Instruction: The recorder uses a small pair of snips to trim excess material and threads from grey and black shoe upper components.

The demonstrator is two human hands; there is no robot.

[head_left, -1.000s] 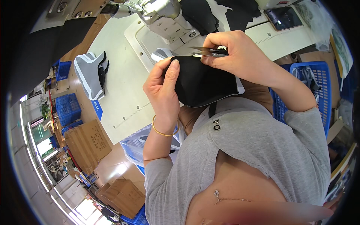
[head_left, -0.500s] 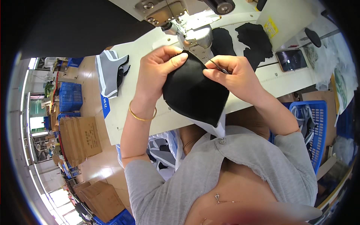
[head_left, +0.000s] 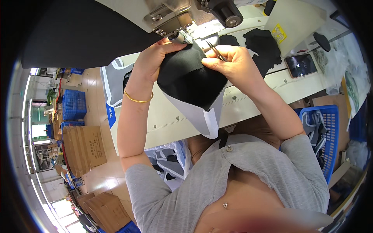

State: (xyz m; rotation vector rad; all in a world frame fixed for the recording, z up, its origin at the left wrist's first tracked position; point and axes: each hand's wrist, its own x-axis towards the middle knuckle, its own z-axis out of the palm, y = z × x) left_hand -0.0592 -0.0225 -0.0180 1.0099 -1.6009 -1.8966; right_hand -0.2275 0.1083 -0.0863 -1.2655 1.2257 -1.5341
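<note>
A black cloth piece with white fabric [head_left: 182, 99] joined beneath it is stretched between my hands, its upper edge up at the sewing machine's needle area [head_left: 188, 37]. My left hand [head_left: 153, 58] pinches the upper left edge, thumb on top, close under the machine head. The right side is pinched by my right hand [head_left: 233, 64], which also keeps a pair of dark, pointed thread snips [head_left: 215, 50] in its fingers, tips upward. A seam line crosses the black cloth [head_left: 190, 81]. Whether the needle is in the cloth cannot be made out.
Black cut pieces [head_left: 262, 46] and a phone [head_left: 300, 65] lie on the right of the machine table [head_left: 163, 128]. Grey-and-white pieces [head_left: 114, 87] lie at its left. A blue basket [head_left: 330, 143] stands at my right, a bag of pieces [head_left: 169, 159] below the table. Cardboard boxes [head_left: 83, 149] stand on the floor.
Both hands have carried the cloth up and left, to the machine's needle area. More of the white fabric shows below, and the snips' tips now point upward.
</note>
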